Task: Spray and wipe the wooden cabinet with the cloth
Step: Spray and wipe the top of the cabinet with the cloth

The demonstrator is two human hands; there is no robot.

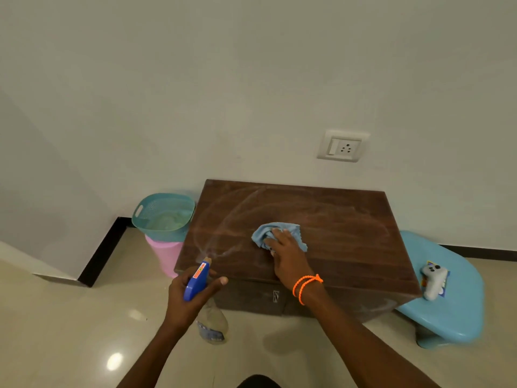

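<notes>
Now right hand [282,249] clutching cloth [275,233] on cabinet [335,219], left hand [190,292] gripping spray bottle [197,278].

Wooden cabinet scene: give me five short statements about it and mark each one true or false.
1. The left hand holds the spray bottle. True.
2. The right hand rests on the blue cloth on top of the wooden cabinet. True.
3. The cloth lies on the floor. False: it is on the cabinet top, under the right hand.
4. The teal basket stands right of the cabinet. False: it is to the left, on a pink bin.
5. A white game controller lies on the blue stool. True.
</notes>
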